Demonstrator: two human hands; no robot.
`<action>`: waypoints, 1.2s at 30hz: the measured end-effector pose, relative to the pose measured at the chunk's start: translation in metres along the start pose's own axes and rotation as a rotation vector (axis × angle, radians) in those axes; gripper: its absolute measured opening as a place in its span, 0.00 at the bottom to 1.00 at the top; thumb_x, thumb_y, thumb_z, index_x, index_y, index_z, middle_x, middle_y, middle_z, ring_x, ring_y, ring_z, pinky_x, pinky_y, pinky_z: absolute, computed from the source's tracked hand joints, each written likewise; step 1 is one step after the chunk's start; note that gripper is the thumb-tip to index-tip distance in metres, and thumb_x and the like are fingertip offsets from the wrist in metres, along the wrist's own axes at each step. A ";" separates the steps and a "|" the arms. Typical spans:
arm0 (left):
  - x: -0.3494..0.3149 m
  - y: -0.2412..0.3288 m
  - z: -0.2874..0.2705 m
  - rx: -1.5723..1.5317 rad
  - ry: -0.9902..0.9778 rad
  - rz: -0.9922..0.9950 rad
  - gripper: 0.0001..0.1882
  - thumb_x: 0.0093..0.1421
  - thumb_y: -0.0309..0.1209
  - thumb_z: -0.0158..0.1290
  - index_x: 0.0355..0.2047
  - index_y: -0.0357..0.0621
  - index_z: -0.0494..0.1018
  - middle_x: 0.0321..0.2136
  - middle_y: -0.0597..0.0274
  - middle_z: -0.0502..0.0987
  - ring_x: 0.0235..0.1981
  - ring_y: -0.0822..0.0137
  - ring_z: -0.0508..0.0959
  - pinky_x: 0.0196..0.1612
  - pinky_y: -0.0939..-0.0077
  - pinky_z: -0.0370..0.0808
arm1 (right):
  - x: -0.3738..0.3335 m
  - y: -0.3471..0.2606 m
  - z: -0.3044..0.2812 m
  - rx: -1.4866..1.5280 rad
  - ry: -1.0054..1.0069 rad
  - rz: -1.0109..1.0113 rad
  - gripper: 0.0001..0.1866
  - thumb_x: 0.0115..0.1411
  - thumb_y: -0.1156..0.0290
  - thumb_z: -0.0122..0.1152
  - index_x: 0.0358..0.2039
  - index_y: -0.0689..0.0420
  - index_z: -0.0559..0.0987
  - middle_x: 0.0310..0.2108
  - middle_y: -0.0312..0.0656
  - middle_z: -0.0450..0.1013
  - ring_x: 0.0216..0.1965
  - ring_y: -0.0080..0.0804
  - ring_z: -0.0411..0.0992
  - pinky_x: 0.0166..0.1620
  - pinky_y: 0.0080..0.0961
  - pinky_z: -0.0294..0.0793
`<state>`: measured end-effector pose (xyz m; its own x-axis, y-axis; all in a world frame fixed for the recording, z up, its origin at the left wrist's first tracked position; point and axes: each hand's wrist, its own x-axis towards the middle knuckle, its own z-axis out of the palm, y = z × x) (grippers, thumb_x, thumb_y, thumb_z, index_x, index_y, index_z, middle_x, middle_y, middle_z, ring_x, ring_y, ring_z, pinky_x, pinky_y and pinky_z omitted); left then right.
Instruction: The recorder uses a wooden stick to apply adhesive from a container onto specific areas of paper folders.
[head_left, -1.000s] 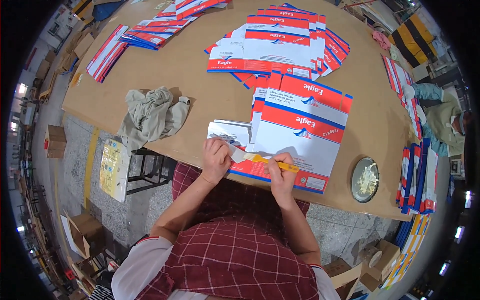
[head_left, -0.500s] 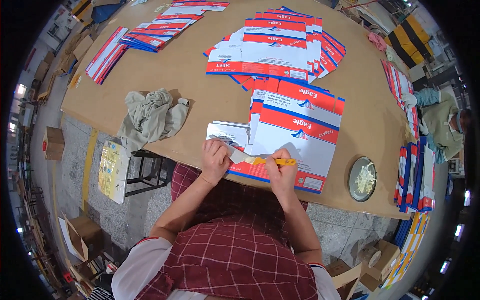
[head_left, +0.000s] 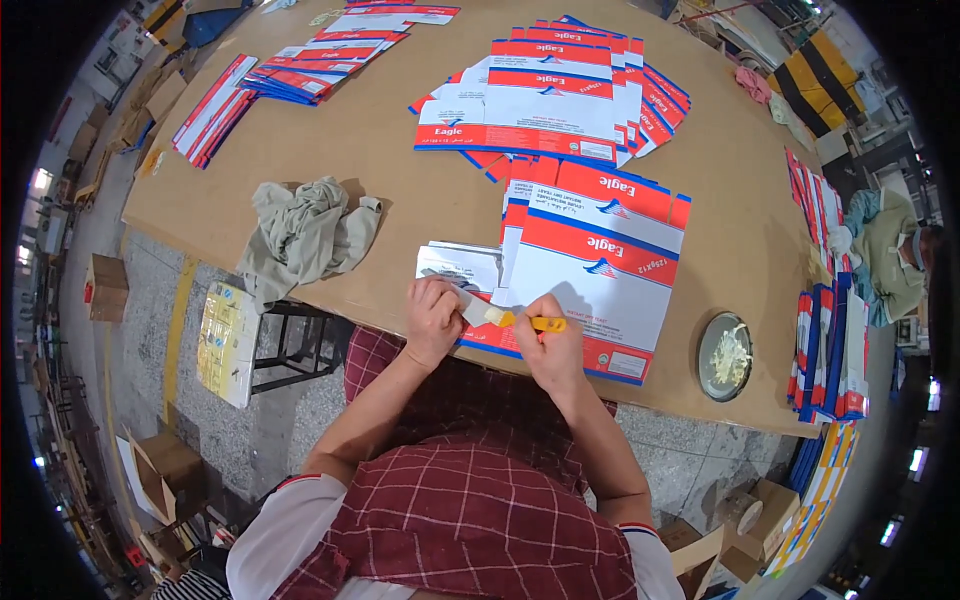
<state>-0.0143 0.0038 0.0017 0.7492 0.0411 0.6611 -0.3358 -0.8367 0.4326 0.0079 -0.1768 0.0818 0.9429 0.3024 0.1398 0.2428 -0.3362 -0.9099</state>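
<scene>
My right hand (head_left: 552, 352) is closed around the yellow handle of a brush (head_left: 545, 324). The pale bristles point left, at a small white flap (head_left: 466, 304) pinched in my left hand (head_left: 434, 322); whether that flap belongs to a carton, I cannot tell. Under both hands lie flat red, white and blue cartons (head_left: 600, 290), overlapping one another at the table's near edge. Beside my left hand is a small stack of white printed pieces (head_left: 462, 262). To the right stands a round dish (head_left: 708, 385) holding a pale paste.
Several fanned cartons (head_left: 550, 100) lie farther back on the brown table (head_left: 410, 190), with more piles (head_left: 325, 60) at the far left. A crumpled grey-green cloth (head_left: 310, 235) hangs over the left edge near a stool (head_left: 228, 345). Another person (head_left: 885, 250) handles cartons at the right.
My right hand and the brush have moved slightly left, bringing the bristles nearer the flap. At the right edge, the other person's hand and a carton bundle have shifted outward.
</scene>
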 end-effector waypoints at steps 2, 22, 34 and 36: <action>0.000 0.001 0.000 0.010 -0.005 -0.011 0.12 0.32 0.17 0.51 0.19 0.44 0.63 0.24 0.60 0.67 0.33 0.58 0.69 0.35 0.67 0.63 | 0.000 0.002 -0.002 -0.100 -0.046 -0.029 0.08 0.54 0.72 0.54 0.25 0.59 0.65 0.14 0.45 0.67 0.15 0.33 0.68 0.21 0.25 0.66; 0.000 0.001 0.000 -0.012 0.010 -0.017 0.12 0.33 0.17 0.50 0.20 0.43 0.63 0.25 0.59 0.66 0.34 0.57 0.69 0.36 0.66 0.63 | 0.011 0.025 -0.014 0.503 0.132 0.287 0.06 0.56 0.74 0.50 0.24 0.60 0.66 0.15 0.36 0.66 0.18 0.19 0.66 0.22 0.16 0.65; -0.002 0.000 0.002 -0.028 0.014 -0.016 0.11 0.33 0.16 0.49 0.19 0.42 0.63 0.24 0.58 0.67 0.33 0.55 0.69 0.36 0.64 0.64 | 0.008 0.050 0.002 0.616 0.177 0.273 0.12 0.61 0.64 0.48 0.24 0.56 0.64 0.14 0.38 0.67 0.14 0.21 0.67 0.21 0.15 0.71; -0.001 0.001 0.002 -0.020 0.019 -0.010 0.11 0.33 0.15 0.49 0.19 0.42 0.63 0.24 0.58 0.67 0.33 0.55 0.69 0.36 0.64 0.64 | 0.009 0.048 0.002 0.539 0.129 0.265 0.12 0.61 0.65 0.48 0.24 0.57 0.64 0.13 0.38 0.67 0.13 0.21 0.66 0.20 0.15 0.70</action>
<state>-0.0147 0.0021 0.0001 0.7420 0.0598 0.6677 -0.3397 -0.8252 0.4513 0.0276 -0.1888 0.0385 0.9835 0.1490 -0.1025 -0.1213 0.1230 -0.9850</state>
